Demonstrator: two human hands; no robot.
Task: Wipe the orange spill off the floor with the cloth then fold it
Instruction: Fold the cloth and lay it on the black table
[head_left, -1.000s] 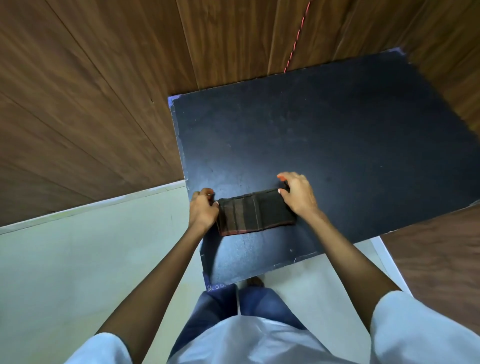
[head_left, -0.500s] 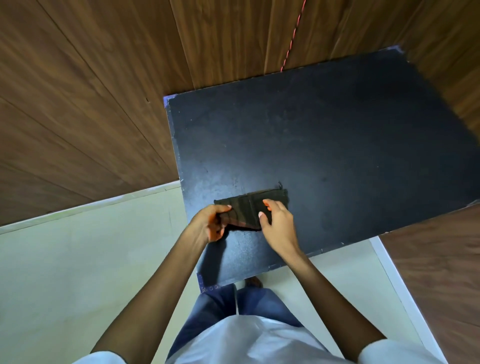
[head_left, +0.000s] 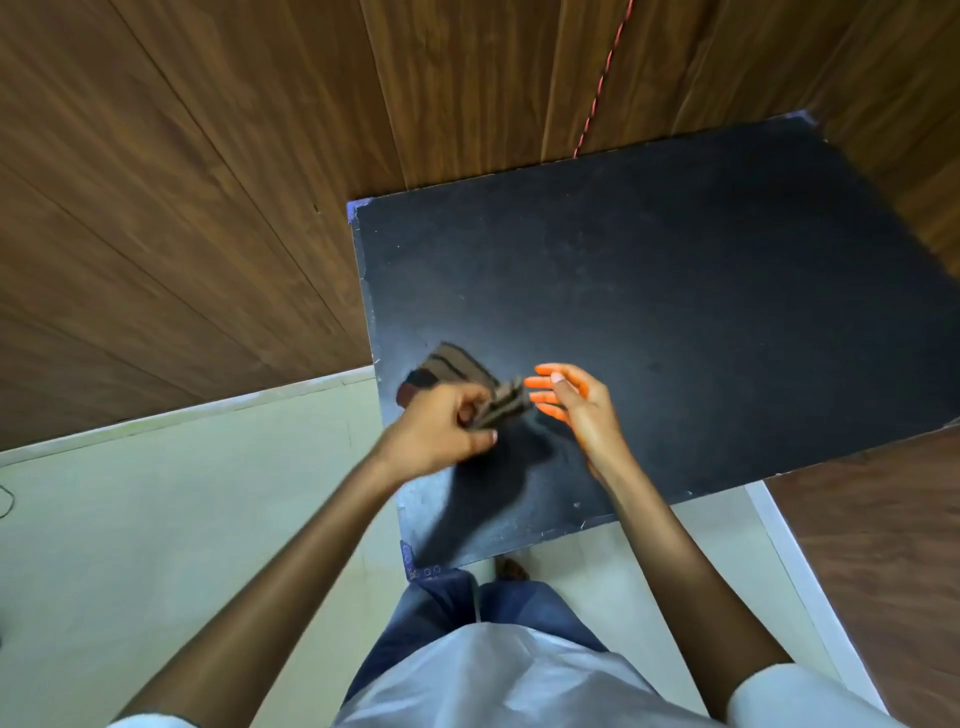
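Note:
The dark striped cloth (head_left: 470, 371), folded into a small thick bundle, is lifted above the black mat (head_left: 675, 291) near its left edge. My left hand (head_left: 441, 428) is closed around the bundle's near end; the picture is blurred there. My right hand (head_left: 576, 402) hovers just right of the cloth with its fingers spread, not touching it. Orange stain covers the right hand's fingertips. No orange spill shows on the mat or the floor.
Wooden panel walls (head_left: 182, 182) rise behind and left of the mat. A red cord (head_left: 602, 78) runs down the wall to the mat's far edge. Pale floor (head_left: 156, 519) lies to the left, and my knees (head_left: 483, 603) are at the mat's near edge.
The cloth lay flat on the mat under both hands; the left hand has since lifted it as a bundle, and the right hand has let go and opened.

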